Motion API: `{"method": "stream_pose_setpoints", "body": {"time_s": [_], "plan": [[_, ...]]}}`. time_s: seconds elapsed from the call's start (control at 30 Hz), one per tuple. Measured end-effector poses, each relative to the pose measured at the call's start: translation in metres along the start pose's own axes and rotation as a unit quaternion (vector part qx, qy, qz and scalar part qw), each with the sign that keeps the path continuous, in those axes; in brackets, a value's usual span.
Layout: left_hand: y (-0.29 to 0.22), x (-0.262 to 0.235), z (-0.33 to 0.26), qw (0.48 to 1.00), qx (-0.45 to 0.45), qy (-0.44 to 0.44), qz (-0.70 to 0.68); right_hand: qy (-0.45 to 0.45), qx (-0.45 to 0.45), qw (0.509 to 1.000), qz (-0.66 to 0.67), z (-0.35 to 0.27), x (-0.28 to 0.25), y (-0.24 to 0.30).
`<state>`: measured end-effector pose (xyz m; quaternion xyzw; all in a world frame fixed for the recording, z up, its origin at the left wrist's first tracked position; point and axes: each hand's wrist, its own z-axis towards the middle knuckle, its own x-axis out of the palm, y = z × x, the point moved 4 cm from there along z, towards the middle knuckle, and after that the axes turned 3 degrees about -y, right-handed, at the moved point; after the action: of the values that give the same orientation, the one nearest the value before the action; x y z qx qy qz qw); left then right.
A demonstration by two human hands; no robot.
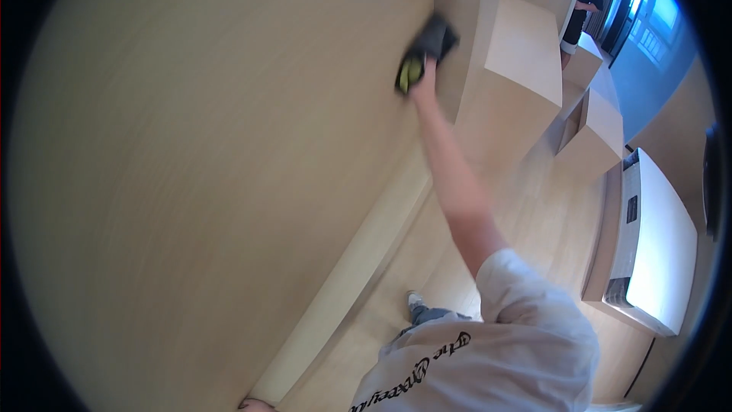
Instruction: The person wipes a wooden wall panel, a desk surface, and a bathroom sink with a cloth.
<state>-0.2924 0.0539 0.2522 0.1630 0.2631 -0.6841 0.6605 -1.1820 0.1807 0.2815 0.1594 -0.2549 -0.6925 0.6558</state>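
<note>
A dark grey item (pixel 437 34) with a yellow-green patch (pixel 412 71) is out at the end of the person's stretched right arm, over the far side of a broad wood-grain surface (pixel 198 152) and close to a beige upright panel (pixel 457 42); it is blurred, so its exact kind and whether it touches either cannot be told. The right hand (pixel 422 88) grips it, the fingers largely hidden. The left hand (pixel 259 407) shows only as a sliver at the lower edge, near the end of the surface's pale edge strip (pixel 347 278), and whether it is open or closed cannot be told. Below that strip, a light shoe (pixel 414 300) stands on the wood-toned floor (pixel 534 210). Beyond the arm are a pale wooden cabinet (pixel 522 42) and an open-fronted wooden box (pixel 598 133). At the right, a white slab-like object (pixel 659 240) rests on a wooden base (pixel 602 240). Farther back, another person (pixel 585 0) in dark clothing stands near the cabinet.
</note>
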Motion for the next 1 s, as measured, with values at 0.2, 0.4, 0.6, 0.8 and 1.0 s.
{"method": "stream_pose_setpoints", "body": {"time_s": [0.2, 0.4, 0.6, 0.8, 1.0], "plan": [[-0.021, -0.006, 0.009, 0.999, 0.022, -0.046, -0.013, 0.002, 0.176, 0.98, -0.092, -0.199, -0.004, -0.052], [-0.033, -0.003, 0.01, 0.996, 0.028, -0.07, -0.038, 0.008, 0.348, 0.909, -0.231, -0.152, 0.014, -0.001], [-0.012, -0.012, 0.01, 0.996, 0.018, -0.081, -0.038, 0.013, -0.108, 0.969, -0.223, 0.089, 0.049, 0.199], [-0.009, -0.015, 0.024, 0.993, 0.046, -0.103, -0.046, -0.117, -0.151, 0.981, -0.043, 0.216, 0.044, 0.352], [-0.03, -0.024, 0.029, 0.986, 0.067, -0.137, -0.06, -0.068, -0.118, 0.981, -0.139, 0.002, 0.005, 0.195]]}}
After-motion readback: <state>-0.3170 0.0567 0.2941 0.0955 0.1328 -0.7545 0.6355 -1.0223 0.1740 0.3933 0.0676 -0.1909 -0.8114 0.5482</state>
